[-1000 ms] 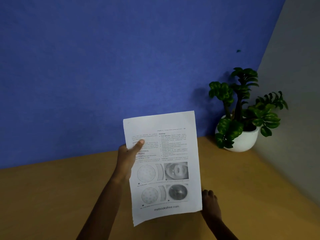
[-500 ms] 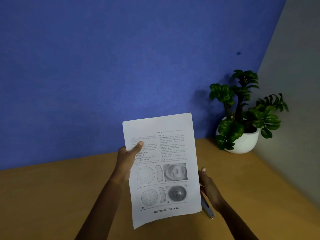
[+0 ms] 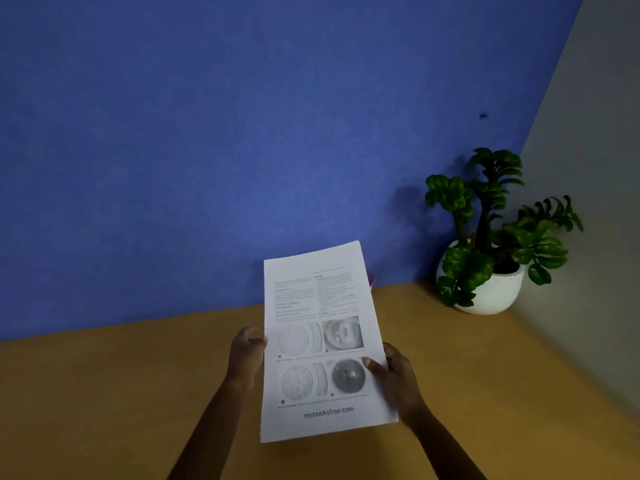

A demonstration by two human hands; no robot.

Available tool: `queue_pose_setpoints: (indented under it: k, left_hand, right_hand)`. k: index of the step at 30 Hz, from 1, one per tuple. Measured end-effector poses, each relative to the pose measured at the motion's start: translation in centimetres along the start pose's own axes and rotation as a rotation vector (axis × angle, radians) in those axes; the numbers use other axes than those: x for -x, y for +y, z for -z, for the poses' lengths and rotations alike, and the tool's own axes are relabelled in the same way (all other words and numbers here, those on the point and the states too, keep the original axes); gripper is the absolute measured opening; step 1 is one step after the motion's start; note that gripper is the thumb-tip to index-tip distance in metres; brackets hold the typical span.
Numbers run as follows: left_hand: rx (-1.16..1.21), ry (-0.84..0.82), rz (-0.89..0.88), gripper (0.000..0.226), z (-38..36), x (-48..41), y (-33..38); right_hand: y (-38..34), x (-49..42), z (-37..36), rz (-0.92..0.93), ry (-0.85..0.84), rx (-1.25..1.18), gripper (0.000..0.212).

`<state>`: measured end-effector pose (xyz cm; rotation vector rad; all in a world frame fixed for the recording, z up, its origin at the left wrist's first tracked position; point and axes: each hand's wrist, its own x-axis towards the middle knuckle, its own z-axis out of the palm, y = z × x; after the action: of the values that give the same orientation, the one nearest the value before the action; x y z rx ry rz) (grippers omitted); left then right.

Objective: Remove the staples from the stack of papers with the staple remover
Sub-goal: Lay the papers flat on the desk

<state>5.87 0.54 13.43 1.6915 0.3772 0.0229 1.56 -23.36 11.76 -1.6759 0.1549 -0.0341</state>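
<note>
Head view: stack of papers [image 3: 322,341] standing up in lower middle of frame, above table [image 3: 104,393]. On its left edge, left hand [image 3: 246,355] pinching. On its right edge, right hand [image 3: 394,375] gripping, thumb lying on front page. Staples too small to see. Staple remover not showing. Behind paper's right edge, small purple thing [image 3: 370,278] peeking out, cannot tell what. Step likely: getting papers ready. Next move is calling for finding stapled corner and freeing one hand for tool.

- Green leafy plant [image 3: 485,216] in a round white ceramic pot [image 3: 491,296], at the brown wooden tabletop's [image 3: 104,393] far right corner.
- Blue wall [image 3: 207,133] along its far edge; grey wall [image 3: 595,168] right.
</note>
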Motion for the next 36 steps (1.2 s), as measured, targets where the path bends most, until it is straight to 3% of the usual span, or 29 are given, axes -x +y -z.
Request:
queue_pose_setpoints:
  k: [3,7,11,18,22,26,30,36]
  left_hand:
    - [-0.128,0.015,-0.035,0.027,0.3,-0.5,-3.2]
    - [-0.292,0.151,-0.061,0.024,0.8,0.1,-5.0]
    - [-0.325,0.248,-0.044,0.030,1.7,-0.3,-5.6]
    - [-0.362,0.272,0.035,0.032,3.5,-2.0,-7.0]
    - [-0.360,0.288,0.082,0.038,3.9,-2.9,-7.5]
    - [-0.376,0.268,0.098,0.014,3.7,-3.4,-7.8]
    - [-0.480,0.244,0.050,0.025,3.7,-4.0,-8.4]
    - [-0.621,0.216,-0.001,0.021,3.7,-4.3,-9.2]
  right_hand:
    - [0.3,-1.1,-1.0,-0.043,0.012,0.096,0.013]
    - [-0.1,-2.7,-3.0,-0.035,0.003,0.207,0.017]
    - [-0.6,-3.8,-5.4,-0.072,-0.085,0.297,0.029]
    - [0.7,-5.0,-7.6,-0.195,-0.089,0.443,0.048]
    - [1.6,-5.4,-8.4,-0.194,-0.068,0.462,0.043]
    - [2.6,-5.8,-9.2,-0.179,-0.048,0.457,0.035]
    - [3.5,-6.5,-9.8,-0.178,-0.032,0.468,0.032]
    - [4.7,-7.1,-10.0,-0.183,-0.027,0.501,0.027]
